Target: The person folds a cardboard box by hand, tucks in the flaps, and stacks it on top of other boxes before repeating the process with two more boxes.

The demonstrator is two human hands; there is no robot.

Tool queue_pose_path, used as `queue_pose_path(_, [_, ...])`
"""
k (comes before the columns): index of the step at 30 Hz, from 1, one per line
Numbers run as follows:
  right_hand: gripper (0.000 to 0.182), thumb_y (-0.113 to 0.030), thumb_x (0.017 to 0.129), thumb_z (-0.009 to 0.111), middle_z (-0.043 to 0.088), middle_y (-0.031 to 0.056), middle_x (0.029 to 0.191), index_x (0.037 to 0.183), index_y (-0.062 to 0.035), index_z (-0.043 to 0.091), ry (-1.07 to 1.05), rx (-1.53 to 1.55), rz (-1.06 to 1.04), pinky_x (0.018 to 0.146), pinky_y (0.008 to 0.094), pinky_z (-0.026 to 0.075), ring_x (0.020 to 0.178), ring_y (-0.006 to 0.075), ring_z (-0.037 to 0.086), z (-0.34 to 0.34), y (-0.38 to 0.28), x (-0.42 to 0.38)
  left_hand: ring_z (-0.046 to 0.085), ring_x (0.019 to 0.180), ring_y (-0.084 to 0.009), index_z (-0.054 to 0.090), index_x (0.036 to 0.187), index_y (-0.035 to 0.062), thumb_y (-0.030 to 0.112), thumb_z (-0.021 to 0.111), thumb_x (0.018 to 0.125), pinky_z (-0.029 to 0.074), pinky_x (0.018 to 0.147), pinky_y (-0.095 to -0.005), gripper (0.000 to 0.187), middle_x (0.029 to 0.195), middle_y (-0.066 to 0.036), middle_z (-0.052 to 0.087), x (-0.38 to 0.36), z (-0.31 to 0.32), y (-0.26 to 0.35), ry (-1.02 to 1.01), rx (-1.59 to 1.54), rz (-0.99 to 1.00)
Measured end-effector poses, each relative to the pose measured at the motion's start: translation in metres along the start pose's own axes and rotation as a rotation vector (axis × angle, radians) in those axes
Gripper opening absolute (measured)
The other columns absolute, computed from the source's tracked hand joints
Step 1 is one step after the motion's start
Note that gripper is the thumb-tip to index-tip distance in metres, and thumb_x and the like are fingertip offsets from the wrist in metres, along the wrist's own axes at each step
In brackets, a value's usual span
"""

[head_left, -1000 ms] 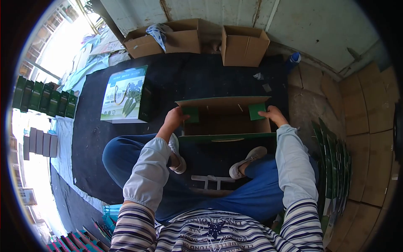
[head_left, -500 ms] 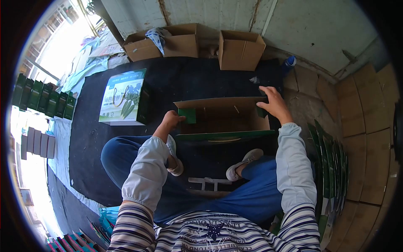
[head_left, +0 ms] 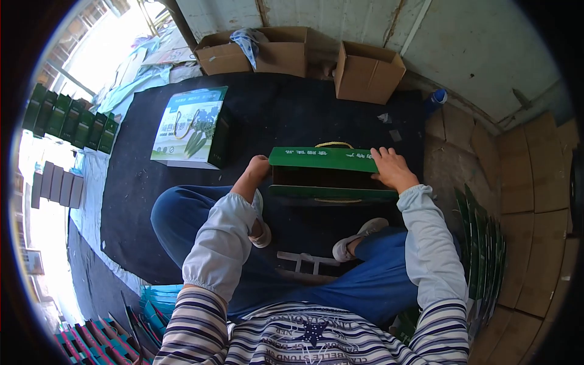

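A green carton (head_left: pixel 322 158) stands between my hands, its far flap folded partly over the top, with a dark gap along the near side. Yellow cord handles show at its far and near edges. At the carton's left end, my left hand (head_left: pixel 259 166) has its fingers closed on the edge. My right hand (head_left: pixel 392 168) grips the right end of the green flap, fingers on top and thumb at the gap. Left of them, a white and green printed box (head_left: pixel 190 129) with a cord handle stands on the black cloth (head_left: pixel 131 201).
Open brown cartons (head_left: pixel 281 56) (head_left: pixel 369 76) stand by the back wall. A blue roll (head_left: pixel 436 100) lies at back right. Green flat boards (head_left: pixel 483 255) and stacked brown cardboard (head_left: pixel 535 213) are on the right; green boxes (head_left: pixel 72 121) line the left.
The carton's far green flap has come over the opening, which was wide open before. My right hand has moved from the right end onto this flap. The whole view has shifted slightly.
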State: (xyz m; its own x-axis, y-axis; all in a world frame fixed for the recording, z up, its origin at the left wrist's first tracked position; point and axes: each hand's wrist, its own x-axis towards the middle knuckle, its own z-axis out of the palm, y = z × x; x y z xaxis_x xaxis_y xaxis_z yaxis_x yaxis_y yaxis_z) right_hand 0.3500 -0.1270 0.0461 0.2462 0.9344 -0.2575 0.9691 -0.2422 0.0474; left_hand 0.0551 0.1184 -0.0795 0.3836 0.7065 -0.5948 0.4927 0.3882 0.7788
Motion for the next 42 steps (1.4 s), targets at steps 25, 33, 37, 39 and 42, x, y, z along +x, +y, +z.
queue_pose_path(25, [0.089,-0.064,0.067,0.068,0.052,0.0202,0.123,0.134,-0.0103,0.046,-0.151,0.213,0.085,0.097,0.042,0.042,0.118,0.0352,0.047,-0.012,0.001,0.012,0.065,0.087,-0.0272,0.06,0.102,-0.0042,0.026,0.065,0.082,0.051,0.075,-0.0344,0.037,0.092,-0.018,0.066,-0.103,0.006,0.057,0.164,0.664,0.409])
queue_pose_path(33, [0.08,-0.049,0.059,0.082,0.055,0.0163,0.11,0.119,-0.0045,0.052,-0.05,0.02,0.077,0.089,0.0409,0.048,0.108,0.0323,0.052,-0.001,-0.016,0.016,0.063,0.084,-0.0315,0.061,0.103,-0.0046,0.041,0.062,0.084,0.05,0.076,-0.038,0.05,0.094,-0.022,0.064,-0.1,0.006,0.045,0.073,0.813,0.521])
queue_pose_path(37, [0.073,-0.043,0.06,0.082,0.055,0.0145,0.107,0.111,-0.0014,0.052,0.025,0.009,0.025,0.085,0.04,0.049,0.103,0.0307,0.053,0.01,-0.019,0.021,0.064,0.085,-0.0321,0.061,0.106,-0.0051,0.052,0.048,0.09,0.051,0.076,-0.0368,0.061,0.102,-0.022,0.063,-0.1,0.004,0.056,0.01,0.71,0.291])
queue_pose_path(39, [0.069,-0.039,0.061,0.082,0.055,0.0142,0.107,0.11,-0.0016,0.051,0.039,0.019,0.018,0.084,0.0413,0.049,0.102,0.0306,0.052,0.011,-0.02,0.02,0.064,0.084,-0.0305,0.061,0.106,-0.0047,0.053,0.044,0.091,0.051,0.075,-0.0359,0.062,0.099,-0.019,0.064,-0.095,-0.004,0.049,-0.039,0.306,0.164])
queue_pose_path(42, [0.067,-0.038,0.062,0.081,0.055,0.014,0.105,0.109,-0.0015,0.051,0.062,0.01,0.02,0.083,0.0413,0.049,0.102,0.0305,0.052,0.013,-0.022,0.018,0.061,0.085,-0.0237,0.059,0.112,-0.0014,0.047,0.045,0.093,0.052,0.073,-0.0343,0.054,0.097,-0.014,0.062,-0.096,-0.019,0.048,-0.186,0.026,0.091])
